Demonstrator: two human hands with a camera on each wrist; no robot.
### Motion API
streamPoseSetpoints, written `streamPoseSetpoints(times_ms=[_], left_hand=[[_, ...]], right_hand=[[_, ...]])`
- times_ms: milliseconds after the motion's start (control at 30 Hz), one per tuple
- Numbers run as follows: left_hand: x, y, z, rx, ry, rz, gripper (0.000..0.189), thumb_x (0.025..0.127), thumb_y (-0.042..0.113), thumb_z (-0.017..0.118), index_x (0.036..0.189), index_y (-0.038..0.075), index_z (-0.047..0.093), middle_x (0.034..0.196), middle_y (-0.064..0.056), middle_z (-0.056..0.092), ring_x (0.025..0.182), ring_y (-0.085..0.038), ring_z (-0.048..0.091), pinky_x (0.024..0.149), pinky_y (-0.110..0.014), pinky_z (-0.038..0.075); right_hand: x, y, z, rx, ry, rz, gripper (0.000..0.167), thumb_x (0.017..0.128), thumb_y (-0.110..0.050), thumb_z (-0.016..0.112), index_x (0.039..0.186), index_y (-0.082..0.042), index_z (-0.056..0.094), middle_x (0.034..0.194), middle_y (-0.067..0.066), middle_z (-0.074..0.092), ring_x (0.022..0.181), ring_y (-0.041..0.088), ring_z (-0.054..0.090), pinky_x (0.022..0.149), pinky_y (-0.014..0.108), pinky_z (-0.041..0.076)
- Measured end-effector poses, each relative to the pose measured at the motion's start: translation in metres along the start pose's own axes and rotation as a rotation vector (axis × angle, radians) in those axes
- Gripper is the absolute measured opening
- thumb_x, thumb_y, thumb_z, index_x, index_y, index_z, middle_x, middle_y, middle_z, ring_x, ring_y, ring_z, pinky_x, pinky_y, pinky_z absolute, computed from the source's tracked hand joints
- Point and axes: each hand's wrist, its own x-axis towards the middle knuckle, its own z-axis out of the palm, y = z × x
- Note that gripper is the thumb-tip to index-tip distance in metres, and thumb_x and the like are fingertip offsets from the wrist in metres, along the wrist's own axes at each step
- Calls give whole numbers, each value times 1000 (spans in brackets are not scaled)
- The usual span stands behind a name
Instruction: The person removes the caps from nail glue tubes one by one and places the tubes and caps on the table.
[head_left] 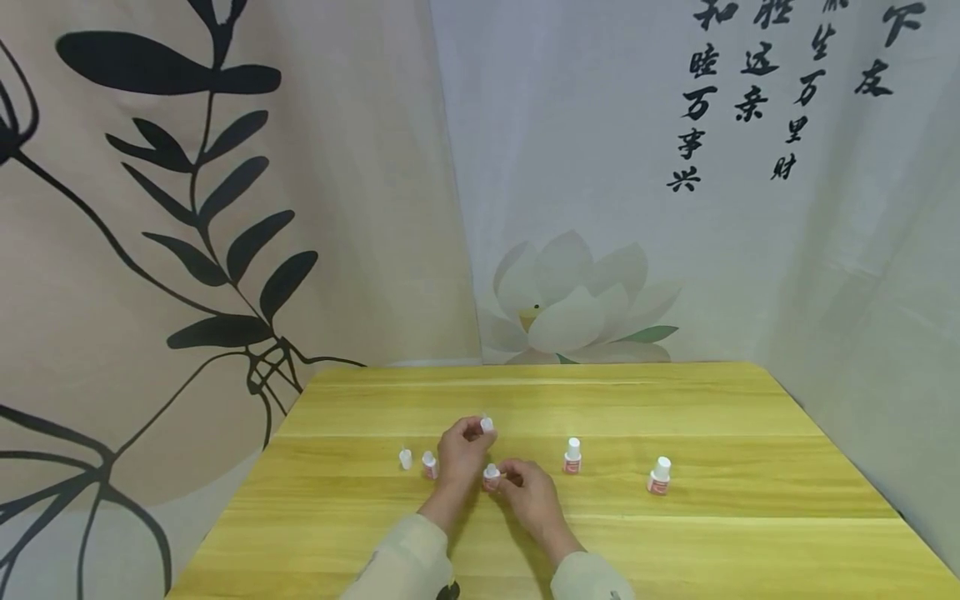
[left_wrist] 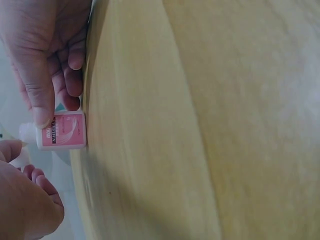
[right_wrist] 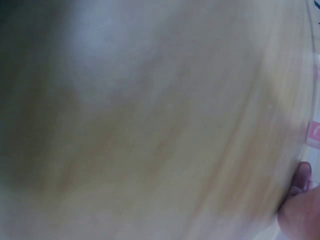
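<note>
My left hand (head_left: pixel 462 452) pinches a small white cap (head_left: pixel 487 425) with a thin tip pointing up, raised above the table. Just in front of it, my right hand (head_left: pixel 528 498) holds a small nail glue bottle (head_left: pixel 491 477) upright on the wood, its white neck uncovered by a tall cap. The left wrist view shows that bottle's pink label (left_wrist: pixel 67 131) close up, with the right thumb pressed against its shoulder. Part of the left hand appears there at lower left; the cap is mostly hidden. In the right wrist view, only fingertips (right_wrist: pixel 302 175) and a pink label's edge show.
Left of the hands stand another bottle without its tall cap (head_left: pixel 429 465) and a loose white cap (head_left: pixel 406 458). Two bottles with tall white caps stand to the right, a nearer one (head_left: pixel 572 457) and a farther one (head_left: pixel 659 477). A printed curtain hangs behind the wooden table (head_left: pixel 750 550).
</note>
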Motion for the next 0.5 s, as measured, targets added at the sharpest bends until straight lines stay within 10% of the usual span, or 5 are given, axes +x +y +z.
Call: streamPoseSetpoints(times_ms=[500], left_hand=[[2, -5, -1, 37, -38, 2, 20, 83, 9, 77, 101, 4, 71, 91, -5, 68, 88, -19, 62, 81, -34, 54]], right_hand=[[-1, 0, 1, 4, -2, 15, 10, 91, -19, 71, 94, -9, 72, 86, 0, 64, 81, 16, 57, 73, 36, 48]])
